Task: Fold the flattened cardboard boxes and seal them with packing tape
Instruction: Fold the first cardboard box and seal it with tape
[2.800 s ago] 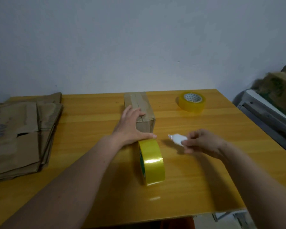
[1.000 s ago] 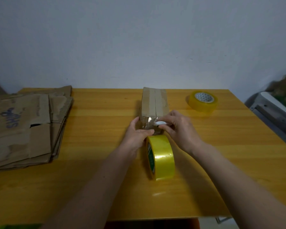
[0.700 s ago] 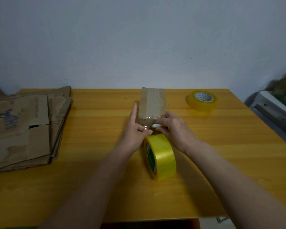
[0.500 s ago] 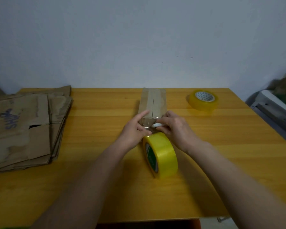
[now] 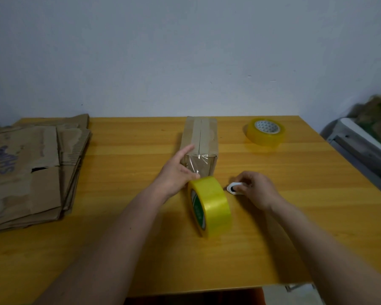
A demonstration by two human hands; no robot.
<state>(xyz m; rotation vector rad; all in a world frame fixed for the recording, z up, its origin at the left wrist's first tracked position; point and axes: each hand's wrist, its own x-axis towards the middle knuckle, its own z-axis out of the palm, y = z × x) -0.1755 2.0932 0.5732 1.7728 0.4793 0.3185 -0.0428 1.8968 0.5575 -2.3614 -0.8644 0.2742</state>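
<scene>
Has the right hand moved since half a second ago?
Yes. The right hand, pinching the small white cutter, has come off the box end, toward the person and rightward, down to the table.

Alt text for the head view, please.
Left hand rests against a taped box while right hand holds a small white cutter on the table; a tape roll stands between them.

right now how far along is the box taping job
Done: one folded box has tape along its top seam and down its near end. In hand: left hand rests against it; right hand holds a small white cutter. Left: the flattened boxes.
</scene>
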